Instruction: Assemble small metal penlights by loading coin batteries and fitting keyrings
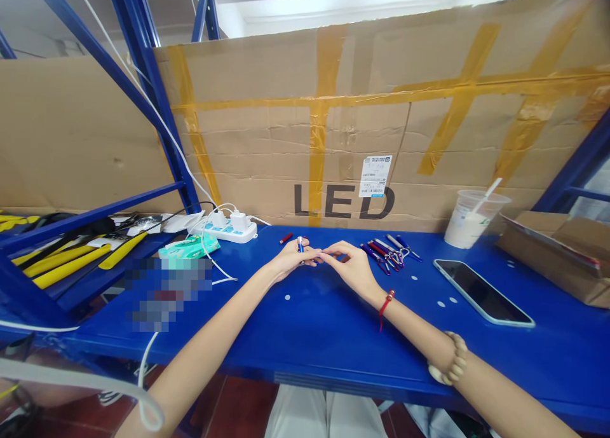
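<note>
My left hand (291, 258) is closed around a small blue keychain flashlight (300, 243), held upright over the blue shelf top (305, 336). My right hand (351, 264) meets it from the right, with its fingertips pinched against the left hand's fingers at the flashlight's lower end; what they pinch is too small to make out. A pile of several more small flashlights (389, 250) in red, blue and silver lies just right of my right hand. One small red piece (286, 238) lies behind my left hand. Tiny white discs (287, 297) are scattered on the shelf.
A smartphone (481, 292) lies face up at the right. A plastic cup with a straw (471, 219) stands behind it, next to a cardboard box (557, 250). A white power strip (231, 229) with cables, a green packet (188, 246) and yellow-handled tools (71, 260) sit left. A taped cardboard sheet (381, 120) forms the back wall.
</note>
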Demonstrator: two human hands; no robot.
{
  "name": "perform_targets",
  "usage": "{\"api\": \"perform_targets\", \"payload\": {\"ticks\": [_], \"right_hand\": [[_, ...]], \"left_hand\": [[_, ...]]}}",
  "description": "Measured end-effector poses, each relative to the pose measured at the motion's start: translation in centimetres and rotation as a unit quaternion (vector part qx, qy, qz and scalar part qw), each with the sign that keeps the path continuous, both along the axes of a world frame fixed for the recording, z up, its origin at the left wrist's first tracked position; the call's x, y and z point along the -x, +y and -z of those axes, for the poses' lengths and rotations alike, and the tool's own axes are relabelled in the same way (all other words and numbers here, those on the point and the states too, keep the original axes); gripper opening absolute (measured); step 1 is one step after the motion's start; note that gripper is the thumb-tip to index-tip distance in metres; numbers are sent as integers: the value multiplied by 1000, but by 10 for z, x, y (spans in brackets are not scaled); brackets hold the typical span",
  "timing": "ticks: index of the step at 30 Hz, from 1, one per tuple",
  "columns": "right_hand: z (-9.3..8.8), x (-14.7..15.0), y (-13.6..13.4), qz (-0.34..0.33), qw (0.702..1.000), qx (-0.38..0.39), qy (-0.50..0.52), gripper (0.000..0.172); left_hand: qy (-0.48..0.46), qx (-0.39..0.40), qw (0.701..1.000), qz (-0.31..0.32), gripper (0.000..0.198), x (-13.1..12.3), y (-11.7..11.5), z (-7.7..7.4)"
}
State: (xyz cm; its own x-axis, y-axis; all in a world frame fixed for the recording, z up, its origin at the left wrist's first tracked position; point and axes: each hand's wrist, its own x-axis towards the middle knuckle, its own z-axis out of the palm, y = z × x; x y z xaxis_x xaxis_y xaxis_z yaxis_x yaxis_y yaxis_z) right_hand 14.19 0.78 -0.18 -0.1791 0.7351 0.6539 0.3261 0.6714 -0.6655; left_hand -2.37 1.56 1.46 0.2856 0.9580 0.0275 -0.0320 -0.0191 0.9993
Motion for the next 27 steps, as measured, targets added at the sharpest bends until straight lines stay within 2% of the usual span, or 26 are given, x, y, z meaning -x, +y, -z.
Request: {"api": "perform_targets", "payload": {"ticks": [3,6,12,17,23,27], "right_hand": [[-3,-5,5,26,1000,-10,7,18],[-5,-13,10,51,998,-3,21,20],[-9,-14,6,13,1000,-11,17,17],[-13,-9,-3,-2,999,-33,-7,13],[-11,-14,3,-18,999,11,-43,10],[-13,-20,8,-6,998,37,-55,12]], "left_hand": [[88,-57,994,-11,46,0,0,1],[187,-149,971,-26,41,1,0,4],[267,-245,932,-3,29,-5,-4,9],[282,-264,922,9,18,-12,-10,8],[342,-266,901,5,17,-13,-12,12],[332,-274,902,19,19,-11,-14,10]]}}
